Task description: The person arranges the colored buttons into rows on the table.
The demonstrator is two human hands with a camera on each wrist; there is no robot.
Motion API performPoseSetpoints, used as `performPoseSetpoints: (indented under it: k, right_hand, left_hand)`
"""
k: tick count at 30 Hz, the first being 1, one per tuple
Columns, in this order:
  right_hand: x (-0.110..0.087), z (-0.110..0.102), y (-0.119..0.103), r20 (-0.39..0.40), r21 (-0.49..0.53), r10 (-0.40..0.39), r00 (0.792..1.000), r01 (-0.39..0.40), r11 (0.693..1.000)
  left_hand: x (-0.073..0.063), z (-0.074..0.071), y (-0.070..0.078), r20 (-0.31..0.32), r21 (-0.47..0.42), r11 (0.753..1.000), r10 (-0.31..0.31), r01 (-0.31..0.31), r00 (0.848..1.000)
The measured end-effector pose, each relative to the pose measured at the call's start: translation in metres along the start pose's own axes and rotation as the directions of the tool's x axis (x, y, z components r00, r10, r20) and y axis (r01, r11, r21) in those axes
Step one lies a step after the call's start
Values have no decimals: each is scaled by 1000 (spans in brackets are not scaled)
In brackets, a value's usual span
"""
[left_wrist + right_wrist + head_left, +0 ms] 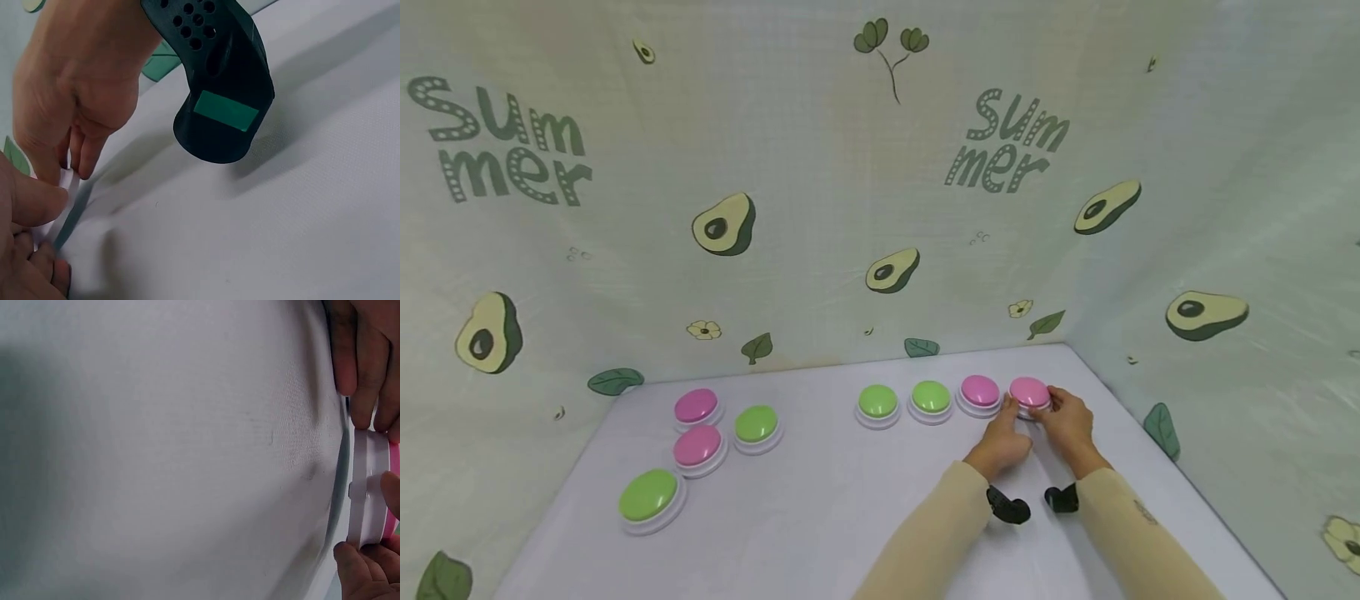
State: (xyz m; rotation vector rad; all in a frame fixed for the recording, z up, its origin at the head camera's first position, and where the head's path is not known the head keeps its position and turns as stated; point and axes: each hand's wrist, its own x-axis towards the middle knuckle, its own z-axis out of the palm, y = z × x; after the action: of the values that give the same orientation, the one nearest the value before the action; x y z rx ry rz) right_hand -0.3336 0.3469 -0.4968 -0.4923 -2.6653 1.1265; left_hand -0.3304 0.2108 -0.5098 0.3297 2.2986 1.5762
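Both hands hold a round pink push button (1030,392) with a white base, at the right end of a row. The left hand (1002,440) grips its near left side, thumb against the edge. The right hand (1070,423) grips its right side with curled fingers. In the right wrist view the white base (369,487) shows edge-on between fingertips of both hands. The left wrist view shows the right hand (81,81) above the left hand (28,250), with only a sliver of the button between them. Beside it stands another pink push button (980,391).
Two green push buttons (877,402) continue the row leftward. On the table's left side stand two more pink buttons (697,446) and two green buttons (649,496). Black camera mounts (1009,506) hang under the wrists. A printed curtain (805,167) encloses the white table (820,517).
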Motion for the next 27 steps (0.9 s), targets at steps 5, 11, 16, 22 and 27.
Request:
performPoseSetpoints:
  k: [5,11,16,22,27]
  right_hand:
    - [5,3,-1,9,0,-17,1000,17,1000]
    - [8,7,6,-21,-19,-102,995,102,995]
    - [9,8,8,1,-48,-109,994,109,993]
    - [11,6,5,24,-64,-101,995,102,993]
    - [14,8,9,26,-77,-97,995,98,992]
  left_hand:
    - [2,-2,5,6,18,1000,-18,18,1000]
    - [3,-4,7,15,57,998,-21,20,1000]
    - [4,-1,6,22,94,994,-53,51,998]
    - [7,1,6,19,180,984,-17,13,1000]
    - [7,3,6,27,200,980,-26,20,999]
